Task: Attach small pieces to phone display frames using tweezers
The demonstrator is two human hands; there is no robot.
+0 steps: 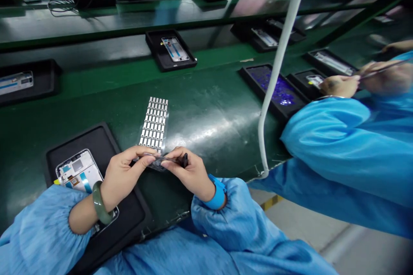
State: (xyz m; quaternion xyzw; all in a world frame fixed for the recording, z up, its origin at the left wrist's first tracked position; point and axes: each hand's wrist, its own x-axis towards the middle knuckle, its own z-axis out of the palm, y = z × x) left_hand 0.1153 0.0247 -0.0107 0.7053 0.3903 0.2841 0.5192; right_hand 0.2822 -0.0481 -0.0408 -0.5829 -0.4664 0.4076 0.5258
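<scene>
- My left hand (125, 176) is closed in a pinch, with thumb and fingers pressed together on the lower end of the strip. A polished green bangle (99, 203) sits on the wrist.
- My right hand (190, 174) is clenched around slim dark tweezers with a black grip (172, 160). Their tips point left, toward my left fingertips, and the two hands are almost touching.
- A bright blue wrist strap (217, 193) circles my right wrist.
- A narrow clear film strip with rows of small silver rectangular pieces (154, 124) rises from between my hands, pointing forward. Its crumpled lower end lies partly hidden by my fingers.
- A flat black rectangular tray (103, 142) lies under and ahead of my left hand. It holds a white phone frame with a blue ribbon cable (79, 172).
- A glossy green worktop (219, 129) extends beneath and ahead of both hands.
- Well right of my right hand, a white cable (274, 94) hangs down to the worktop edge.
- Beyond that cable, a black tray of small blue pieces (271, 86) stands near a co-worker's blue sleeve (325, 150).
- That co-worker's hand (338, 86) is raised, separate from mine, near a thin tool (383, 68).
</scene>
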